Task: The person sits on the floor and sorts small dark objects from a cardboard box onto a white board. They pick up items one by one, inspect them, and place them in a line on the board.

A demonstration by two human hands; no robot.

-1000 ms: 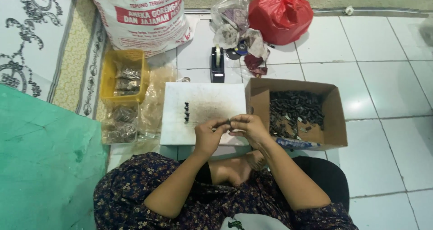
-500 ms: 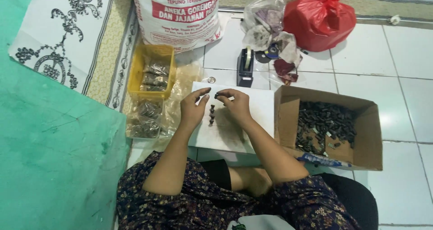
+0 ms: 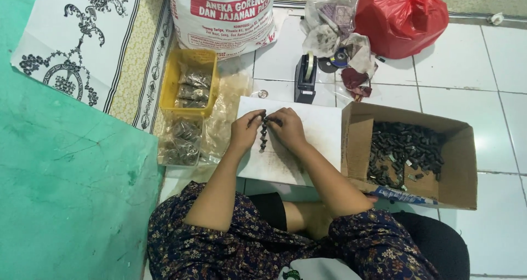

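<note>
Head view shows two hands over one white board (image 3: 307, 143). Left hand (image 3: 245, 129) and right hand (image 3: 286, 127) pinch, fingertips nearly closed, the top of one short row of small dark pieces (image 3: 263, 137), which runs down between them.

Short column of small dark, seemingly metal pieces (image 3: 263, 136) on the white sheet (image 3: 324, 127), top end between fingertips.
</note>
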